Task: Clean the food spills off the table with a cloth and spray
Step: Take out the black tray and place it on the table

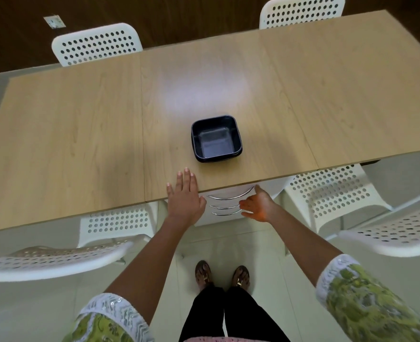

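Black square dish (216, 139) on the table (80, 134) just beyond and right of the flat, released left hand (185, 196), nearer it than the released, empty right hand (257, 206); no cloth, spray or spills in view.

Light: bright, even, from overhead.
Glare: pale sheen on the worktop (204, 90) centre.
Shadow: soft, left of centre.
Distortion: wide-angle bending at edges.

White perforated chairs (96, 44) ring a wooden table (80, 124) on pale floor tiles (31, 304).
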